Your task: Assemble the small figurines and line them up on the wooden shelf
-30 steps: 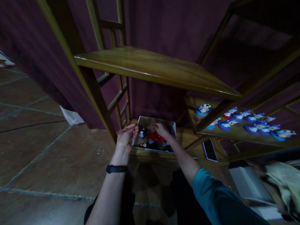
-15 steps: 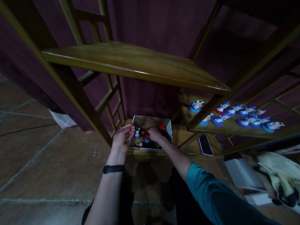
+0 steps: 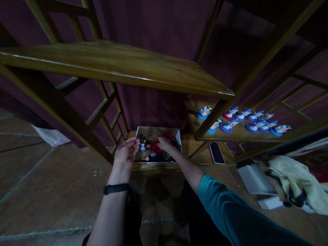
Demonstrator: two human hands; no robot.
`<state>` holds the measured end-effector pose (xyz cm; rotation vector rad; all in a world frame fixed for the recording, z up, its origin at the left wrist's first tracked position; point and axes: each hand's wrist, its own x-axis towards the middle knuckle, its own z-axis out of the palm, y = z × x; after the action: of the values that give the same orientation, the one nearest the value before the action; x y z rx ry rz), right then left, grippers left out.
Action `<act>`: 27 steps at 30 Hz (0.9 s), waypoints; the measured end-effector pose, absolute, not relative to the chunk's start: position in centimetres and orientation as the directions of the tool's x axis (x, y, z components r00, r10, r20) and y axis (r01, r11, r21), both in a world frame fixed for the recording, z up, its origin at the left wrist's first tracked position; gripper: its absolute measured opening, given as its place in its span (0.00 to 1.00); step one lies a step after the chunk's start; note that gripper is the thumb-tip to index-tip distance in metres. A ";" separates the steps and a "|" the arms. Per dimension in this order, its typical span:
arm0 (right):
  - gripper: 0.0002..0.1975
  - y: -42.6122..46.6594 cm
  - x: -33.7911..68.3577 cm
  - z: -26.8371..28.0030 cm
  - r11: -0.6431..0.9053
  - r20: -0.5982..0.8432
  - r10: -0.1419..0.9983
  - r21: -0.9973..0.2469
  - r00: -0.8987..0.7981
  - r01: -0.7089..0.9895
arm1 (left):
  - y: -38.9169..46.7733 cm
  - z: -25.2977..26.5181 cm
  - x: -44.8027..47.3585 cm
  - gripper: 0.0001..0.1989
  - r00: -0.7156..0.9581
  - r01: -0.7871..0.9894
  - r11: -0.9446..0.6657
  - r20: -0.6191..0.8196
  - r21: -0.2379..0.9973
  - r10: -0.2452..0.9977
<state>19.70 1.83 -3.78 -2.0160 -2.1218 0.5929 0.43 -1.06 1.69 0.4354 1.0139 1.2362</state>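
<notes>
An open box (image 3: pixel 180 140) with pale walls stands on the low shelf, holding several small figurines. My left hand (image 3: pixel 125 151), a dark band on its wrist, has its fingers bent and pinched at the box's left wall. Inside the box, my right hand (image 3: pixel 165 144) has its fingers closed at a red figurine (image 3: pixel 155 147), whose shape is partly hidden. To the left of it lie a blue-and-white figurine (image 3: pixel 142 147) and a dark figurine (image 3: pixel 146 158) with a pale face.
Several blue-based figurines (image 3: pixel 253 125) stand on a shelf at the right. A phone (image 3: pixel 217 152) lies on the lower board. Above my hands juts a wooden shelf (image 3: pixel 123 66). White boxes (image 3: pixel 256 179) and a pale cloth (image 3: pixel 294 177) are on the right.
The whole view has shifted, so the shelving appears farther left. My right hand stays in the box, and more red shows beneath its fingers. My left hand remains at the box's left wall.
</notes>
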 end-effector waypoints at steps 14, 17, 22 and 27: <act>0.15 -1.8 22.6 -3.0 0.131 -0.421 0.827 -0.498 -0.372 0.857 | -1.2 1.9 0.1 0.09 -0.015 -0.596 0.325 -0.414 0.735 0.910; 0.19 -2.1 21.6 -3.6 0.182 -0.411 0.797 -0.535 -0.442 0.825 | -1.3 2.0 0.1 0.08 -0.011 -0.590 0.317 -0.400 0.743 0.917; 0.21 -1.1 22.9 -2.3 0.088 -0.295 0.928 -0.417 -0.226 0.904 | -1.3 2.0 -0.1 0.08 -0.003 -0.588 0.329 -0.409 0.739 0.913; 0.18 -1.1 25.5 0.4 0.009 -0.315 0.939 -0.378 -0.138 0.926 | -1.2 2.2 -0.2 0.09 -0.011 -0.585 0.335 -0.420 0.739 0.908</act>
<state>25.46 -1.11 0.39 -2.0453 -2.2132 0.7910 -0.25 -1.25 2.15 0.4003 1.0149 1.2313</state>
